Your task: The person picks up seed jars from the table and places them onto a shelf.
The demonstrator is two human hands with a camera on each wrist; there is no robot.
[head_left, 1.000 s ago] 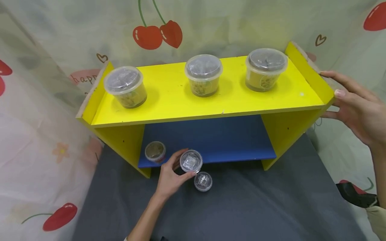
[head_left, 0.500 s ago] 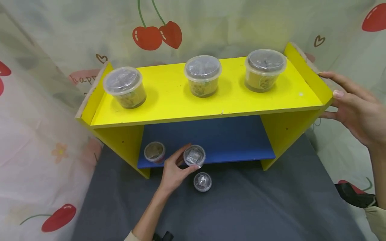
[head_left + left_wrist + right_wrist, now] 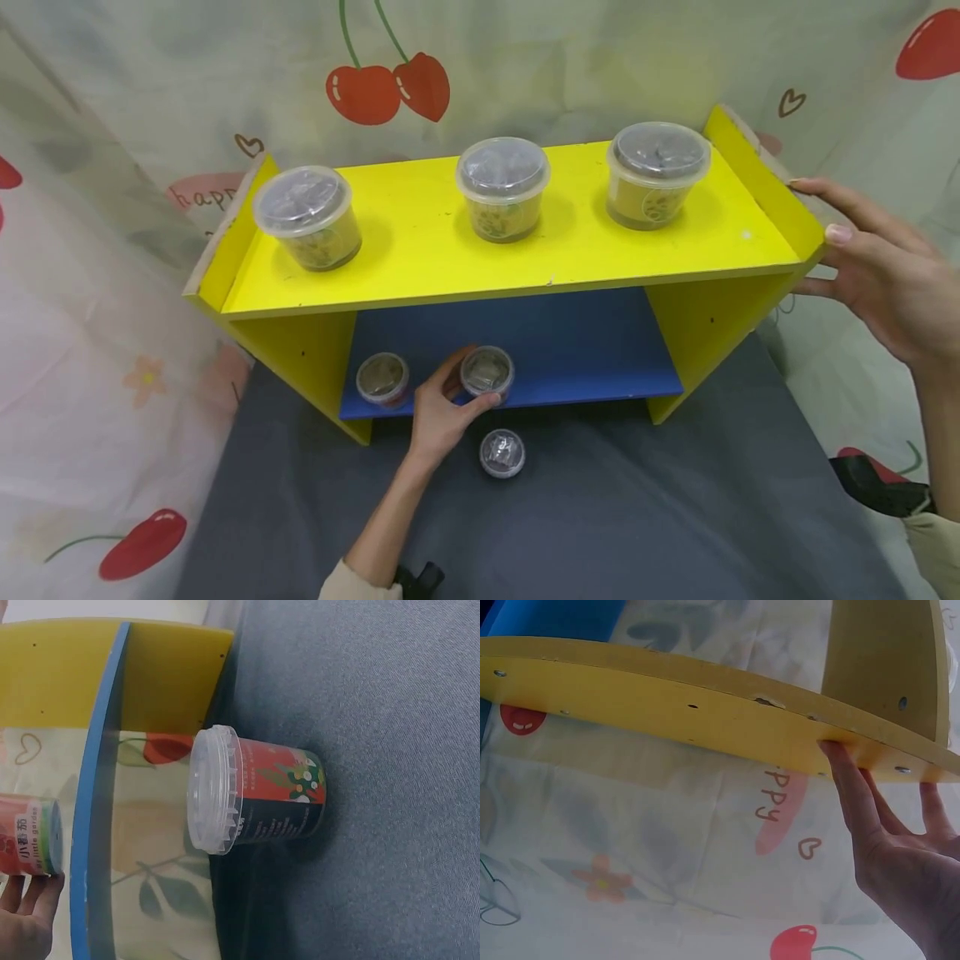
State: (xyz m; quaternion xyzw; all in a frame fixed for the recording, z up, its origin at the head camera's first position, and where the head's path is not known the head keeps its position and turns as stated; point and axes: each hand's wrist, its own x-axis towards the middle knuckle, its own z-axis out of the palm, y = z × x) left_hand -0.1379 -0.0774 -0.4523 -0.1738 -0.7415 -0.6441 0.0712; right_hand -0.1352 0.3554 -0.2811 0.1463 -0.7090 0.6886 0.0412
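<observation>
My left hand (image 3: 437, 417) grips a small lidded plastic cup (image 3: 487, 372) at the front of the blue lower shelf (image 3: 592, 350). In the left wrist view that cup (image 3: 28, 834) shows a red tomato label, with fingertips at its base, close beside the shelf board. A matching lidded cup (image 3: 384, 377) sits at the shelf's left end. Another cup (image 3: 502, 453), with a red and dark label in the left wrist view, stands on the grey cloth below. My right hand (image 3: 892, 275) touches the yellow side panel (image 3: 667, 712) from outside, its extended fingertips against it.
Three larger lidded tubs (image 3: 502, 190) stand apart on the yellow top shelf (image 3: 405, 275), between raised side edges. A patterned curtain (image 3: 585, 67) hangs close behind and beside the shelf unit. Grey cloth (image 3: 622, 517) covers the surface in front.
My left hand has carried its cup up and slightly right, away from the cup on the cloth and over the blue shelf's front. My right hand keeps its place on the panel.
</observation>
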